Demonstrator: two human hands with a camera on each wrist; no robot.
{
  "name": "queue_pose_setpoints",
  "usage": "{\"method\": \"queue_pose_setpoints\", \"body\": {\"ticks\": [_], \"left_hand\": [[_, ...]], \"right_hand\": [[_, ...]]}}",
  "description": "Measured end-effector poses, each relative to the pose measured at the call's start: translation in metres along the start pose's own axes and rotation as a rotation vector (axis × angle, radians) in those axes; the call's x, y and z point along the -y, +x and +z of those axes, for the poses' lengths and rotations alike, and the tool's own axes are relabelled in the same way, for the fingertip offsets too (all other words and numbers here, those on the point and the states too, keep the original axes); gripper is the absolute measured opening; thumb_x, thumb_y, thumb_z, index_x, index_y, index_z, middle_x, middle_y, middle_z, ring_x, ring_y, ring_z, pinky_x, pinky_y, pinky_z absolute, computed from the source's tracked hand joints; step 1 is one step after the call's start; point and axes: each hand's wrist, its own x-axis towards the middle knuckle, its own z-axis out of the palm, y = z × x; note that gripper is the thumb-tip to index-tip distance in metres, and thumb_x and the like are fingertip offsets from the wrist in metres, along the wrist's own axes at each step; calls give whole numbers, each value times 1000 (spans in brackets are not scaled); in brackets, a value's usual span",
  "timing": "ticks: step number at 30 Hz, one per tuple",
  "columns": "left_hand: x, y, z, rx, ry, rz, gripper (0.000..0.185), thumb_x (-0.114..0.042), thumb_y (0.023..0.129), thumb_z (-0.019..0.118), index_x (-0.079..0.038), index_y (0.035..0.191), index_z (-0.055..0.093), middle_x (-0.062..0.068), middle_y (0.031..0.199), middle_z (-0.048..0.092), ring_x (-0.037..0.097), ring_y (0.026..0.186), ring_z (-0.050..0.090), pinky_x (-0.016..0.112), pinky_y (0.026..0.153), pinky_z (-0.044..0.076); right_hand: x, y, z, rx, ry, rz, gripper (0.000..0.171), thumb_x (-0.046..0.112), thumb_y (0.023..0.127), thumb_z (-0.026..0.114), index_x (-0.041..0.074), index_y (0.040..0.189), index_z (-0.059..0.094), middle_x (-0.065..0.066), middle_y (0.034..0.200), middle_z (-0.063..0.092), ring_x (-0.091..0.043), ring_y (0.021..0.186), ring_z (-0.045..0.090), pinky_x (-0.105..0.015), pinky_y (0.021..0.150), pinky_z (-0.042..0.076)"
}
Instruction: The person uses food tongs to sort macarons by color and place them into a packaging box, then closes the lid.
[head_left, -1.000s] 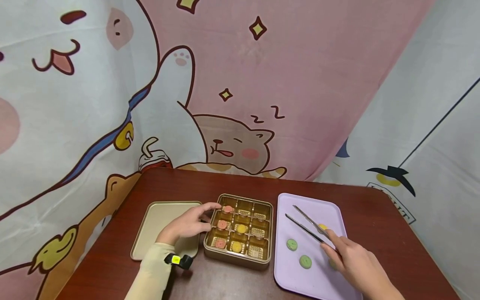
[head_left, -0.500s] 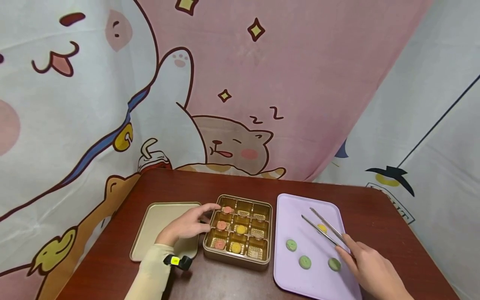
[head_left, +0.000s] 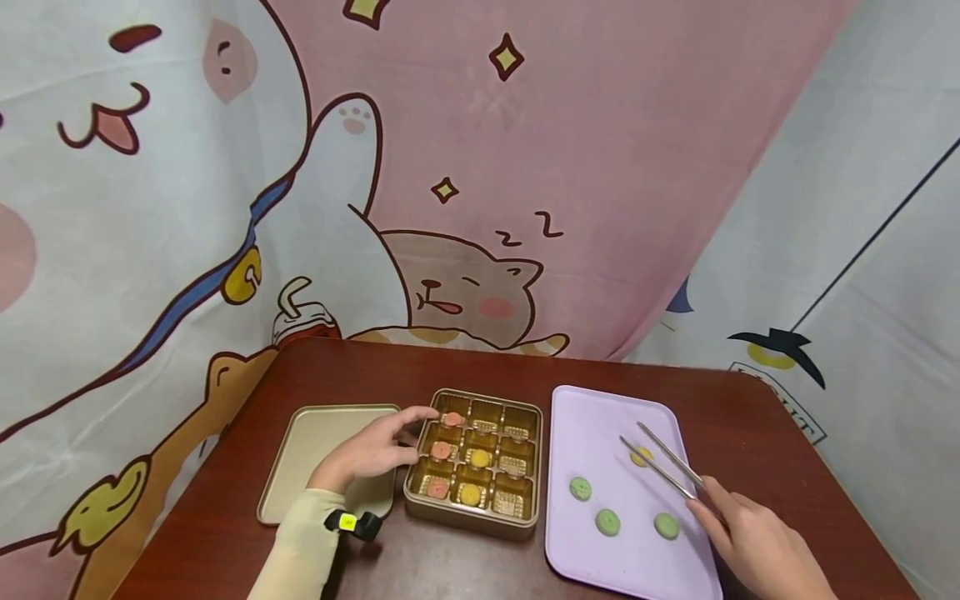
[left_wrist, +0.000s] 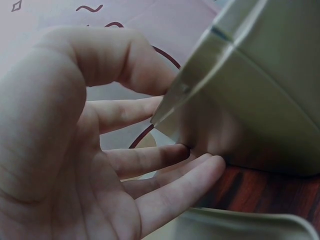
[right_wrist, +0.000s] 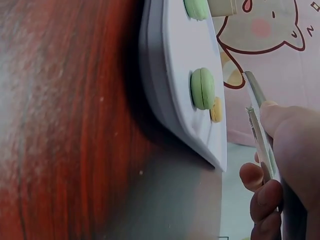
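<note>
My right hand (head_left: 757,533) holds metal tongs (head_left: 671,456), their tips apart over the lilac tray (head_left: 592,421). In the head view the tong arms overlap a yellow macaron (head_left: 641,456) lying on that tray. Several macarons are there in all, the others green, such as one (head_left: 607,522) near the front. With fingers mostly straight, my left hand (head_left: 367,450) touches the left side of a gold tin (head_left: 472,518); the left wrist view has the fingertips at its wall (left_wrist: 270,135). A divided insert fills the tin, with pink macarons (head_left: 441,451) in the left column and yellow ones (head_left: 479,458) in the middle.
A shallow gold lid or tray (head_left: 307,450) lies left of the tin, partly under my left forearm. All of this stands on a dark red-brown table (head_left: 517,375). Behind the table hangs a printed cartoon cloth (head_left: 630,167).
My right hand and the tongs have moved right and slightly down, so the yellow macaron now shows between the tong arms. The front right green macaron is uncovered. My left hand stays at the tin.
</note>
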Motion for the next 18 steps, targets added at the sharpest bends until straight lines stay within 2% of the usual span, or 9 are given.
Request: {"method": "queue_pose_setpoints", "body": {"ticks": [7,13,18], "left_hand": [[0,0,-1,-1,12,15,66,-2,91,67,-6,154,49,16,149,55,29,111,66,43,87,54],[1,0,-1,-4,18,22,67,-2,90,68,-5,153,49,15,148,56,28,109,65,41,86,54],[0,1,0,1,1,5,65,-2,91,68,-7,153,50,17,151,53,31,113,66,44,87,55]], "right_hand": [[-7,-2,-1,13,-13,-4,73,49,98,69,-11,138,59,-30,117,71,-44,98,72,-63,73,57],[-14,-1,-1,126,-17,33,82,61,98,62,-9,139,58,-28,116,71,-40,98,72,-62,74,57],[-18,-1,2,207,-20,76,94,72,95,57,-9,142,55,-31,119,69,-43,101,70,-63,74,57]]}}
